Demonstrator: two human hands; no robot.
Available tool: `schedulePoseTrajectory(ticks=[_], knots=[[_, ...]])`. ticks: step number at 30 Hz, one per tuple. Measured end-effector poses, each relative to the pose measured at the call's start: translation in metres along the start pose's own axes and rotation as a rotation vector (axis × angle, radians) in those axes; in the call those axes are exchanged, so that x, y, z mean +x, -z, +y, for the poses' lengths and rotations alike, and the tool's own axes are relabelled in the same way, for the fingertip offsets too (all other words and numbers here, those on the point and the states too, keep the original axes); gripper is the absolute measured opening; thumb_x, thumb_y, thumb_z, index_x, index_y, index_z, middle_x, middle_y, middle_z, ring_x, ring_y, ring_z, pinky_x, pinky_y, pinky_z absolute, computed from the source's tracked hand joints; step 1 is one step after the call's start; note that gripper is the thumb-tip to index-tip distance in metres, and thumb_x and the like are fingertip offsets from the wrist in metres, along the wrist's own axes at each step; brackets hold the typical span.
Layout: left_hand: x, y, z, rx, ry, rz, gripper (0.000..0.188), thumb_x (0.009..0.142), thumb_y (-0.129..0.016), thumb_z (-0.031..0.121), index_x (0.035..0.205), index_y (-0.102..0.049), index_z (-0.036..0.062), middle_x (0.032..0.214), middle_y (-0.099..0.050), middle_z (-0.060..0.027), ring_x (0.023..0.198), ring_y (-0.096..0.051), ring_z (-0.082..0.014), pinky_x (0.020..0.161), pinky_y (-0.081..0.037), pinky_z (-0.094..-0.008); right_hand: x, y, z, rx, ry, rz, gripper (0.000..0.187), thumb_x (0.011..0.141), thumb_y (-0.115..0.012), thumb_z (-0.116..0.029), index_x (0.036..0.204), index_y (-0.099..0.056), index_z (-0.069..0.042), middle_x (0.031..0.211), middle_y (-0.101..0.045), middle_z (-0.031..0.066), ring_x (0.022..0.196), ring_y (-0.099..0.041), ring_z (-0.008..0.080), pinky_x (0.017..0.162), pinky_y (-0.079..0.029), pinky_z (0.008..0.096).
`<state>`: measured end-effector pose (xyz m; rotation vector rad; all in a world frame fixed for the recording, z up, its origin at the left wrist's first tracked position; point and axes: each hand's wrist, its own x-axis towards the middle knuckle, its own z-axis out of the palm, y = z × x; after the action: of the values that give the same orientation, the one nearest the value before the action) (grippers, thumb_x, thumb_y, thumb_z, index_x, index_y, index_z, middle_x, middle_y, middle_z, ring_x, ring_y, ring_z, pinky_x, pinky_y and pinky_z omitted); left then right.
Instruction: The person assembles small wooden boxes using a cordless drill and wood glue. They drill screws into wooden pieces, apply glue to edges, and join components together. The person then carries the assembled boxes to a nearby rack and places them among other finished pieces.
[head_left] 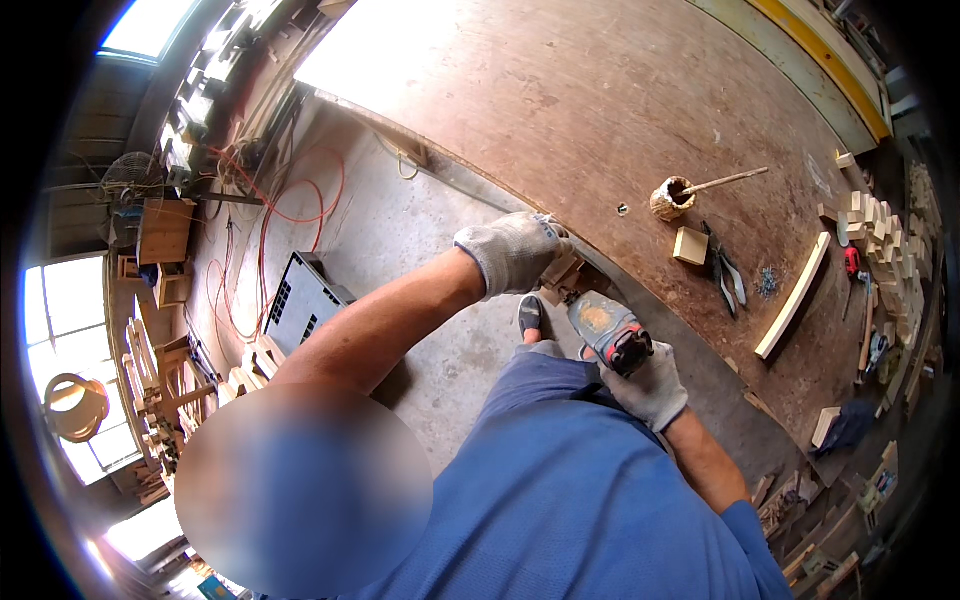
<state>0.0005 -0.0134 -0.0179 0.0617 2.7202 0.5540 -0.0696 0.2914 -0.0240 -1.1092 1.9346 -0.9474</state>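
Left hand, gloved, presses down on a small wooden piece at the workbench edge, fingers closed over it. Right hand, gloved, grips a power sander just below and right of the left hand, its nose close to the wood. Risk, as I judge it: the tool could skip off the small piece toward the left fingers, since the hold is by hand only. Glue pot sits well beyond.
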Motion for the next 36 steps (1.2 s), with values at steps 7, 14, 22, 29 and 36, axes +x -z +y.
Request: schedulePoseTrajectory(ticks=[7, 14, 22, 29, 36], knots=[[-0.001, 0.011, 0.006, -0.017, 0.004, -0.033, 0.024, 0.075, -0.08, 0.009, 0.092, -0.064, 0.0101, 0.105, -0.067, -0.0112, 0.103, -0.07, -0.0346, 0.088, -0.057, -0.0434, 0.002, -0.006, 0.006, 0.01, -0.05, -0.002, 0.041, 0.079, -0.078, -0.017, 0.116, -0.063, -0.005, 0.1, -0.075, 0.0186, 0.092, -0.074, 0.0402, 0.082, -0.061, 0.0457], [-0.002, 0.001, 0.001, -0.043, -0.016, 0.016, 0.028, 0.073, -0.081, 0.009, 0.097, -0.066, 0.0085, 0.107, -0.068, -0.0124, 0.105, -0.069, -0.0358, 0.09, -0.058, -0.0435, 0.004, -0.002, 0.0, -0.008, -0.035, 0.006, 0.041, 0.079, -0.077, -0.016, 0.115, -0.063, -0.004, 0.097, -0.075, 0.0199, 0.091, -0.074, 0.041, 0.081, -0.061, 0.0461], [-0.003, 0.001, 0.001, -0.054, -0.002, 0.017, 0.037, 0.073, -0.082, 0.008, 0.107, -0.068, 0.0061, 0.109, -0.069, -0.0138, 0.108, -0.069, -0.0364, 0.091, -0.058, -0.0431, 0.004, -0.002, -0.001, -0.002, -0.03, 0.007, 0.039, 0.078, -0.078, -0.016, 0.113, -0.063, -0.003, 0.095, -0.075, 0.0198, 0.089, -0.074, 0.0411, 0.081, -0.061, 0.0466], [-0.001, 0.001, 0.001, -0.045, -0.018, 0.029, 0.028, 0.074, -0.079, 0.009, 0.098, -0.065, 0.0077, 0.106, -0.068, -0.0131, 0.105, -0.069, -0.0364, 0.089, -0.058, -0.0436, -0.001, -0.002, 0.004, -0.03, 0.021, 0.049, 0.039, 0.079, -0.078, -0.02, 0.113, -0.065, -0.004, 0.1, -0.075, 0.0178, 0.094, -0.074, 0.039, 0.082, -0.061, 0.0461], [-0.003, -0.001, -0.001, -0.038, -0.044, 0.065, 0.021, 0.078, -0.077, 0.012, 0.095, -0.066, 0.0086, 0.105, -0.068, -0.0127, 0.103, -0.068, -0.0357, 0.088, -0.057, -0.0445, 0.0, 0.009, -0.001, 0.016, 0.002, 0.069, 0.032, 0.079, -0.076, -0.019, 0.107, -0.071, -0.004, 0.099, -0.075, 0.0178, 0.093, -0.075, 0.0376, 0.082, -0.06, 0.0444]])
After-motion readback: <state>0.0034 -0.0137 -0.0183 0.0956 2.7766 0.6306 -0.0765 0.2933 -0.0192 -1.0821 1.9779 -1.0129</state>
